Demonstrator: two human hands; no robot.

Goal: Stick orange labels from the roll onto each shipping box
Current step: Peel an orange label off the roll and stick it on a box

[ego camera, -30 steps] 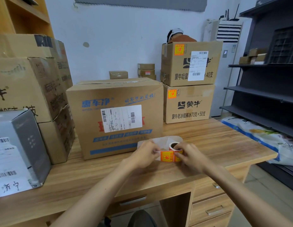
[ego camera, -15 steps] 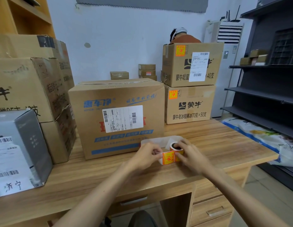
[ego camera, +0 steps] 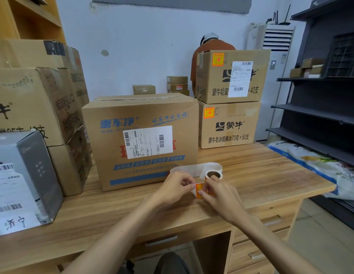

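Low in the centre of the frame, both hands meet just above the tabletop [ego camera: 261, 180]. The left hand [ego camera: 177, 189] has its fingers curled, pinching the white backing strip [ego camera: 194, 168] at the left edge of an orange label [ego camera: 200, 191]. The right hand [ego camera: 218, 195] pinches that label between thumb and forefinger. Just behind the fingers stands the roll [ego camera: 213, 175], with the strip looping from it toward the big centre box [ego camera: 140, 115], which rises right behind and carries a white waybill [ego camera: 148, 141] but no orange sticker on its visible face. At lower left a grey box [ego camera: 33, 171] sits in front of stacked cartons [ego camera: 33, 95]. At centre right, two stacked boxes [ego camera: 229, 127] each show an orange sticker [ego camera: 209, 112] at the upper left corner. A person [ego camera: 211, 43] is half hidden behind them. Dark shelving [ego camera: 320, 115] fills the right edge.
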